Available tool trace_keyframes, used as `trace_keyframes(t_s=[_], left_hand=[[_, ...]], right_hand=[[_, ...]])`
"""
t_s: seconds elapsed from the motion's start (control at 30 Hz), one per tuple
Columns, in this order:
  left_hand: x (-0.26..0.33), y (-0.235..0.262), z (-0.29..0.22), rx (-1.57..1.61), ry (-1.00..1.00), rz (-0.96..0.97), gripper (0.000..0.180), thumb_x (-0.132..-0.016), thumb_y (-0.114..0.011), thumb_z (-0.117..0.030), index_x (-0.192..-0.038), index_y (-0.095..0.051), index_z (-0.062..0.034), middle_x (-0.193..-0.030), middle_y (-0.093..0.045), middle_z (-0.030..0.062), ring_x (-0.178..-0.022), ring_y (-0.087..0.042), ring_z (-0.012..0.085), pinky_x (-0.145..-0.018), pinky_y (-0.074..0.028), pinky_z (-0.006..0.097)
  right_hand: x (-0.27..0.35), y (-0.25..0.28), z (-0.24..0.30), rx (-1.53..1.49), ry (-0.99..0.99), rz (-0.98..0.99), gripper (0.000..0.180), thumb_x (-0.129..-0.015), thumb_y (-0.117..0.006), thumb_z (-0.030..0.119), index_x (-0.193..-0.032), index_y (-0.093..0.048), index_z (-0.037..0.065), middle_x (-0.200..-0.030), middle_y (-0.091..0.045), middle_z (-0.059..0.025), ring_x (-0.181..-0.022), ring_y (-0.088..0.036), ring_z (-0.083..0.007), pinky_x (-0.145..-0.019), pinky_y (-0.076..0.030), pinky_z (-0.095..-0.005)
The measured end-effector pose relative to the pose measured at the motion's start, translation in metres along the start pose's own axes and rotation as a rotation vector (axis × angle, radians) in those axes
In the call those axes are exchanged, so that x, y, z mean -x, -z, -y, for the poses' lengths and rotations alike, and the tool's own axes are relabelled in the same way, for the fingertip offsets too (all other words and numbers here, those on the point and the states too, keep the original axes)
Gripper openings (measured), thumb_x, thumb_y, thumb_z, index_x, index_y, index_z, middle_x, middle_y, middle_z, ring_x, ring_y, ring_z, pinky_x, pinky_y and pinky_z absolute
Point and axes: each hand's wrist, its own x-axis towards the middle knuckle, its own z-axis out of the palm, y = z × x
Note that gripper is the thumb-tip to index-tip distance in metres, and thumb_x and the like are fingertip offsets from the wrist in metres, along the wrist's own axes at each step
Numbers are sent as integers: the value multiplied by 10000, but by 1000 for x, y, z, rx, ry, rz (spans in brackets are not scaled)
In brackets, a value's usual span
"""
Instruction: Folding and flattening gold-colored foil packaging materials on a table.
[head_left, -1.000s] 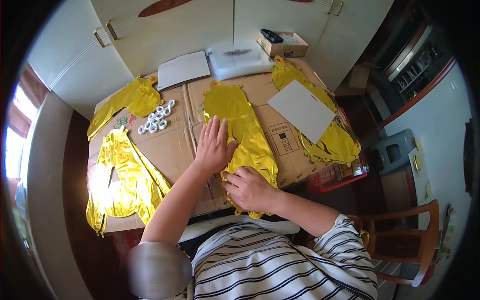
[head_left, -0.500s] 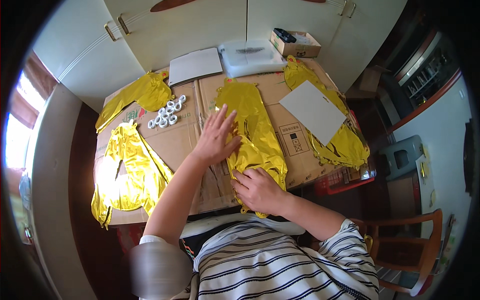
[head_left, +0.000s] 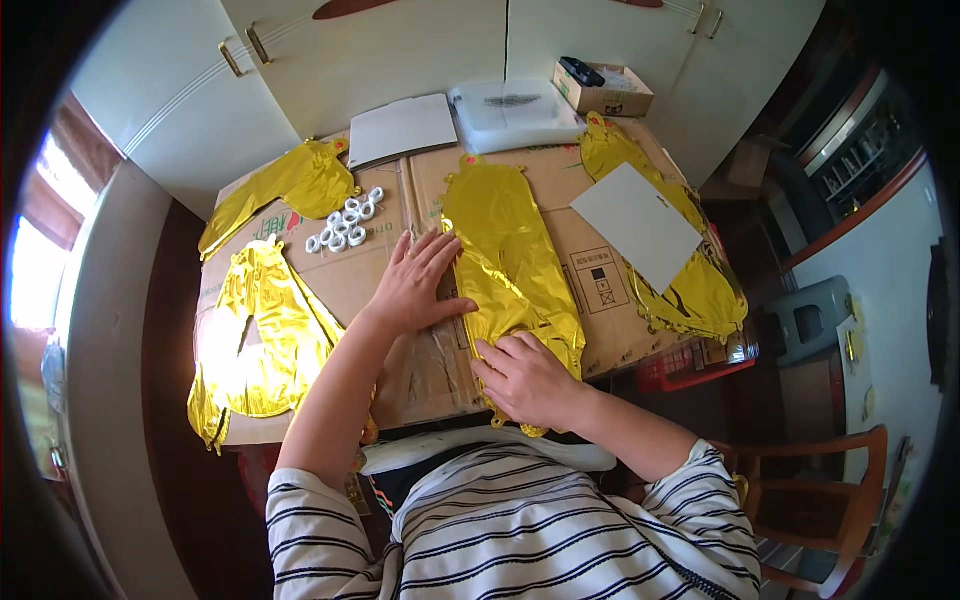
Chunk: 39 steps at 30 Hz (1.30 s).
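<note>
A flat gold foil balloon (head_left: 505,235) lies lengthwise in front of me, smooth at its far end and creased near me. My left hand (head_left: 415,285) is open beside it, its fingers spread and the fingertips and thumb touching the foil's left edge. At the near end my right hand (head_left: 528,380) has its fingers curled and closed on the crumpled foil; the fingertips are partly hidden. To the left are a second gold foil balloon (head_left: 268,370), shiny with glare, and a third (head_left: 285,190) behind it. Another gold balloon (head_left: 690,315) lies at the right, partly under a white card (head_left: 637,225).
Brown cardboard (head_left: 400,375) covers the table. Several small white ribbon rolls (head_left: 345,222) sit left of centre. Along the back are a stack of grey-white sheets (head_left: 403,130), a translucent plastic tray (head_left: 512,112) and a small carton (head_left: 620,95). A wooden chair (head_left: 820,510) stands at right.
My left hand has slid left off the middle of the balloon to its edge, and the foil there lies flatter. My right hand stays on the near end. The whole view has shifted slightly.
</note>
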Motion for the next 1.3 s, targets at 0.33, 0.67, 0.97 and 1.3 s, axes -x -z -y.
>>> trace_keyframes(t_s=[0.33,0.67,0.97,1.3], left_hand=[[-61,2,63,-47,160,-16,1085,-787,-732,-712,-1588,-358,-82,-1639,-356,177,-1543,-289,339,-1272,-149,548],[-77,-13,60,-44,269,-308,754,-876,-747,-395,-1501,-456,-88,-1515,-491,177,-1398,-453,387,-1196,-297,534],[-38,-27,-63,367,-303,-166,541,-877,-752,-257,-1359,-595,-66,-1473,-505,221,-1426,-422,441,-1187,-351,553],[-41,-39,-55,335,-285,-38,554,-956,-678,-314,-1432,-546,-63,-1517,-476,213,-1478,-361,449,-1224,-294,560]], right_hand=[[2,-5,-1,-35,-17,-5,388,-823,-739,187,-1158,-703,-5,-1271,-654,-172,-1064,-591,-273,-958,-466,-398],[2,-7,-1,-47,-27,-29,386,-800,-731,178,-1141,-707,-1,-1264,-657,-156,-1042,-592,-257,-932,-476,-385],[1,-3,-9,-210,-70,-7,356,-856,-709,225,-1149,-712,23,-1233,-667,-135,-1089,-589,-285,-978,-461,-423],[28,35,-79,-16,-276,-225,342,-916,-688,167,-1232,-686,36,-1302,-666,-123,-1233,-599,-301,-1121,-407,-481]])
